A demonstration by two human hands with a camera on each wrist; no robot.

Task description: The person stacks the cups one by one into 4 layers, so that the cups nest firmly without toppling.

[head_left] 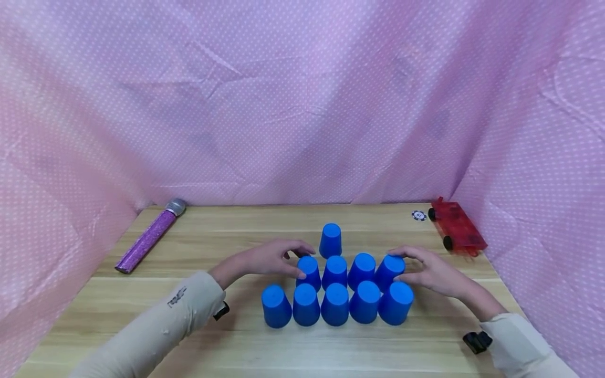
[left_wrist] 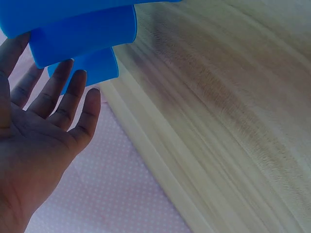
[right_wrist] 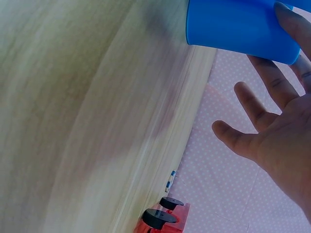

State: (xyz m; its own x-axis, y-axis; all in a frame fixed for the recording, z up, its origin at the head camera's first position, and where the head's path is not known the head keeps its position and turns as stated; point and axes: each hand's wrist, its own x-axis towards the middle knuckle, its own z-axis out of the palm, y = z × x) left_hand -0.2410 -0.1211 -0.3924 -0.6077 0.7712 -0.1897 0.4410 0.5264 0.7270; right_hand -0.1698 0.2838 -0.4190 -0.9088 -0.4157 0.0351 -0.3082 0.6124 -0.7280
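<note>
We take this for a small, makeshift booth set up around a table; whether it stands in a home, a lab or elsewhere, we cannot tell. Pink dotted cloth [head_left: 302, 105] hangs creased beyond both hands and along either side, hiding the room. Beneath them we see a wood-grain tabletop [head_left: 264, 220]. What lies on it looks playful: blue cups [head_left: 336, 305] between the hands, a glittery purple microphone [head_left: 150, 239] beyond the left hand [head_left: 270, 258], a patterned chip [head_left: 418, 215] and a red toy car [head_left: 456, 226] beyond the right hand [head_left: 432, 270].
</note>
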